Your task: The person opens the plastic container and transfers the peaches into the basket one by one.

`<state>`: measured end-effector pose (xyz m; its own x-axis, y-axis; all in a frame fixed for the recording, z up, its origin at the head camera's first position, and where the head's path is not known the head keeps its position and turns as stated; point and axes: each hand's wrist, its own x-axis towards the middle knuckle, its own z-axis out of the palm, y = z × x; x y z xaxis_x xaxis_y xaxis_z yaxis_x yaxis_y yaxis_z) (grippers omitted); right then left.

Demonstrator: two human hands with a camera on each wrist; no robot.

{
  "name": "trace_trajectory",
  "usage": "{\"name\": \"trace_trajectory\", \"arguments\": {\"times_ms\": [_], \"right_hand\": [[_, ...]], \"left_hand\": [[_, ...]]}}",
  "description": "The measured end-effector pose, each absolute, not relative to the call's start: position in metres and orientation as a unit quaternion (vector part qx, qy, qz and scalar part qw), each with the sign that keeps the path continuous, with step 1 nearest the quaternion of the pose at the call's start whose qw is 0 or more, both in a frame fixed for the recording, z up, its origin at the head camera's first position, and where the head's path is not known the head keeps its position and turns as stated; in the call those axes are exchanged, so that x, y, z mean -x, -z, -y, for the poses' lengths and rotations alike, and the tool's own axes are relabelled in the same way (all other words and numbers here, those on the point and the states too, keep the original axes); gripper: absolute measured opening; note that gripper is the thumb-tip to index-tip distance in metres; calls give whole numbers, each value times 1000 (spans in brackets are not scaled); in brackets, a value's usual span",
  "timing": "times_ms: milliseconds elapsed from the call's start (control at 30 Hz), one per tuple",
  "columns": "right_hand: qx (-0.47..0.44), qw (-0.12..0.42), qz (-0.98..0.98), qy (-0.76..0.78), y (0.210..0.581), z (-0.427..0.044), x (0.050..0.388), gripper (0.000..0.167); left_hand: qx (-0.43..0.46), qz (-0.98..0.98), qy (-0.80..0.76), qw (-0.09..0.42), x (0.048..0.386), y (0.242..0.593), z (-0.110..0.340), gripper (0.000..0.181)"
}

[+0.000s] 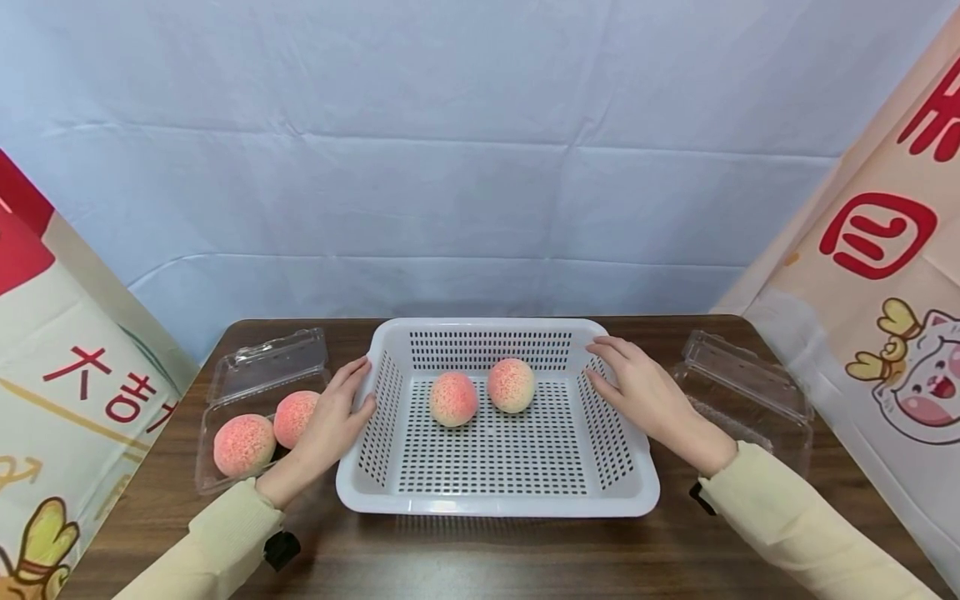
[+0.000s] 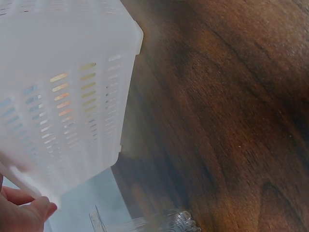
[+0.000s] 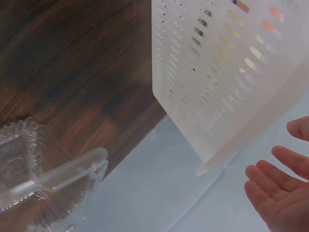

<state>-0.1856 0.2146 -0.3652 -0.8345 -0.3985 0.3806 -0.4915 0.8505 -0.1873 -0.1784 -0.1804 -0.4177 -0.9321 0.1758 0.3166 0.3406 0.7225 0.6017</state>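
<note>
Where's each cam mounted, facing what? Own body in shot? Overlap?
Head: on the head, forward and down at the basket; left hand, right hand, sleeves show.
Left wrist: worn there, toward basket's outside and table; part of left hand, lower left.
Right wrist: worn there, toward basket's outside and clear box; part of right hand, lower right.
Wrist views share: basket, table.

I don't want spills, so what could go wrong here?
The two balls in the basket might roll if it tilts. It could tip if lifted now, because the right hand is open, not gripping. The left hand might bump the pink ball nearby in the clear box.
</note>
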Motion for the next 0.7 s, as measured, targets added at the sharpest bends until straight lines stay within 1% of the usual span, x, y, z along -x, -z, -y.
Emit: {"name": "trace_trajectory", "arguments": {"times_ms": [367, 700], "right_hand": [[-222, 191, 944, -153, 376, -221, 182, 36], [-205, 195, 945, -163, 384, -226, 181, 36]], "left_hand": [[137, 921, 347, 112, 179, 418, 180, 52], [139, 920, 347, 115, 179, 418, 181, 51]]}}
